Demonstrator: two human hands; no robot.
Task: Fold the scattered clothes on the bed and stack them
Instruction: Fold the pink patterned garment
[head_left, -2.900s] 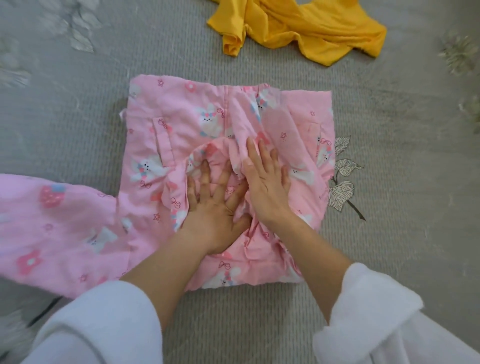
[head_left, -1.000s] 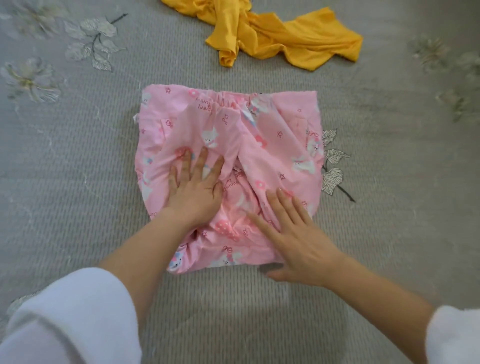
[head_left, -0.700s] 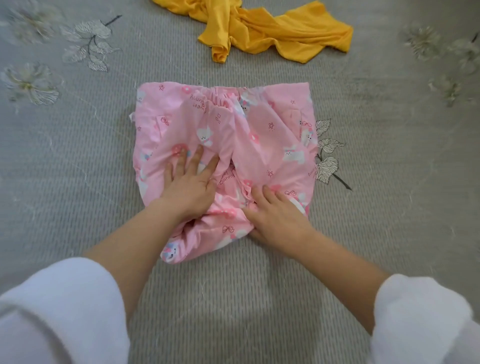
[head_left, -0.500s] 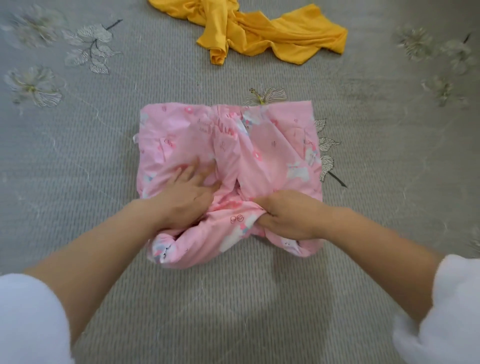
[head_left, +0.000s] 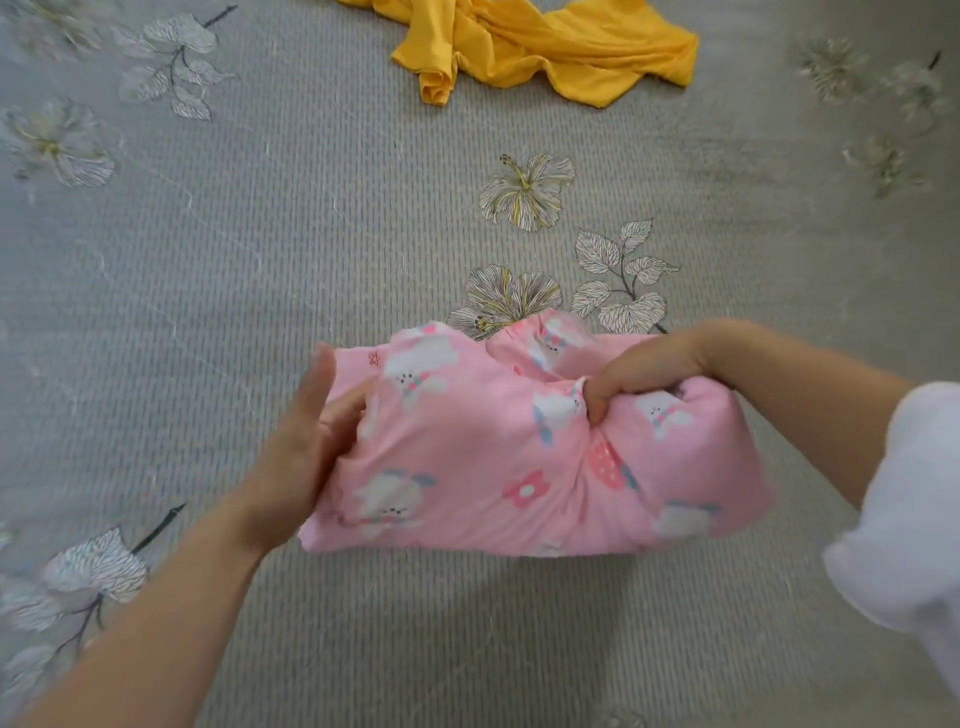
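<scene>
Folded pink garment (head_left: 467, 457), which I judge soft, light and apt to unfold: my right hand (head_left: 644, 369) grips its top fold with curled fingers, my left hand (head_left: 306, 441) braces its end with near-straight fingers.

Folded garment (head_left: 493, 467): pink, printed with white rabbits, red flowers, a strawberry. Beyond it, crumpled garment (head_left: 545, 47): plain mustard yellow. Bed cover (head_left: 260, 260): grey ribbed, pale outlined blossoms and leaves.

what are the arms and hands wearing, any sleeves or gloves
The left hand and right hand are bare, with no gloves, rings or watch. A fluffy white sleeve is pushed up the right forearm; no sleeve shows on the left arm.
</scene>
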